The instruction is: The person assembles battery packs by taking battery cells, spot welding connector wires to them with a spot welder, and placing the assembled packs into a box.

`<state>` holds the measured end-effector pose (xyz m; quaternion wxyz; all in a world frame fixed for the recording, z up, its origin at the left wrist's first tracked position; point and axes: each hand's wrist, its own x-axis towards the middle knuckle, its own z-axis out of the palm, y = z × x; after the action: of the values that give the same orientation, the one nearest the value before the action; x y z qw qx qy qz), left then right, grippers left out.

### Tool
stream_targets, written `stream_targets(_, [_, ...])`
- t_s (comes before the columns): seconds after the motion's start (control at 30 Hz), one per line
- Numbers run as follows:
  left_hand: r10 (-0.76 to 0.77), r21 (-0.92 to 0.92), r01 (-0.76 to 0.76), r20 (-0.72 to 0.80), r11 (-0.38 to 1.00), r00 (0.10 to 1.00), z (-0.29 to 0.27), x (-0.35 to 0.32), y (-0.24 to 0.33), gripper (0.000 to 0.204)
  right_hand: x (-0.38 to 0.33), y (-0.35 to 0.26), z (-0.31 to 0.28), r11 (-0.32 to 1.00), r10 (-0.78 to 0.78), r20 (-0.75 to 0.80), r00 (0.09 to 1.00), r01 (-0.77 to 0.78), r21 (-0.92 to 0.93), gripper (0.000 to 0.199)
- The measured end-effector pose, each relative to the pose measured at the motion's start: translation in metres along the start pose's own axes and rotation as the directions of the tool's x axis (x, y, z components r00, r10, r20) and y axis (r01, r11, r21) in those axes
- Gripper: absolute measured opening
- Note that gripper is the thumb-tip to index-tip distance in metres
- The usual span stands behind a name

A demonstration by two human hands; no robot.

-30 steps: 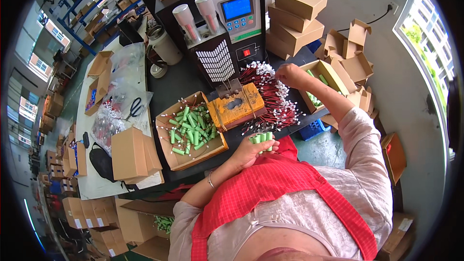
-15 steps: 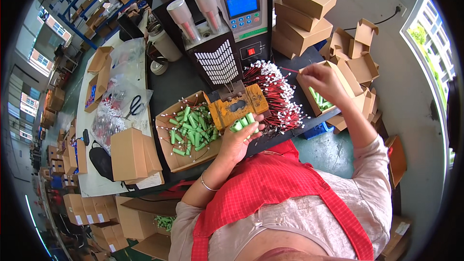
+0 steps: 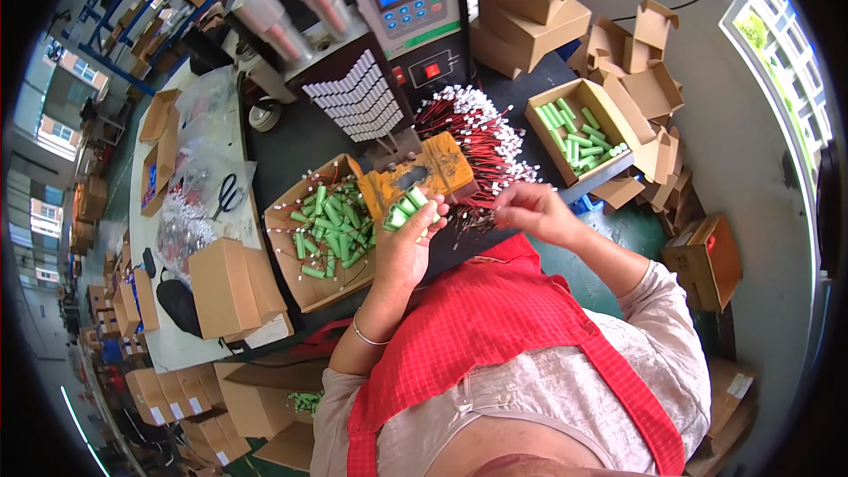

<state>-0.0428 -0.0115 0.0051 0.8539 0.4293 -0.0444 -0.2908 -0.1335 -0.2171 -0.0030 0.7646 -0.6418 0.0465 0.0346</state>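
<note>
Several green cylindrical battery cells (image 3: 406, 209) are bunched in my left hand (image 3: 408, 252), fingers closed round them, just in front of the orange-yellow metal block (image 3: 433, 168) of a spot welder (image 3: 353, 97). My right hand (image 3: 539, 215) is at the near right edge of a big pile of red and black wire leads (image 3: 481, 159) with white connectors. Its thumb and fingers are drawn together; what is between them, if anything, is too small to tell. Left of the block, a cardboard tray (image 3: 309, 302) holds green cells with wires attached.
At the right, an open cardboard box (image 3: 541, 119) holds loose green cells. Stacked boxes (image 3: 539, 35) stand behind it, and opened boxes (image 3: 654, 93) are heaped further right. Scissors (image 3: 228, 194) and plastic bags lie on the white table (image 3: 168, 336) at left.
My right hand has come from above the open box, where it pinched a red wire, down and left to the wire pile. The left hand still holds the cells. The whole view has shifted somewhat.
</note>
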Motion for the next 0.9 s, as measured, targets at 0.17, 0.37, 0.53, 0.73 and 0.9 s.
stream_targets(0.17, [-0.048,-0.063,0.046,-0.021,0.997,0.999,-0.01,-0.013,0.012,0.028,-0.004,-0.009,0.0,0.986,-0.146,-0.018,0.989,0.147,0.083,0.01])
stream_targets(0.37, [-0.084,-0.149,0.092,0.064,0.984,0.994,-0.011,-0.02,0.007,0.026,-0.013,0.003,0.012,0.989,-0.123,0.1,0.987,0.114,0.096,0.008])
stream_targets(0.53, [-0.018,0.065,0.019,-0.018,0.998,1.0,-0.008,-0.02,0.002,0.026,-0.005,-0.004,0.013,0.97,-0.053,0.234,0.971,0.106,-0.217,0.019])
stream_targets(0.73, [0.04,0.147,-0.042,0.018,0.988,0.999,-0.004,-0.016,-0.002,0.025,0.023,-0.025,0.048,0.876,-0.091,0.165,0.982,0.158,-0.455,0.02])
stream_targets(0.9, [0.182,0.404,-0.198,0.078,0.893,0.98,-0.013,-0.004,0.014,0.023,0.043,-0.023,0.05,0.909,-0.128,0.023,0.991,0.127,-0.396,0.018])
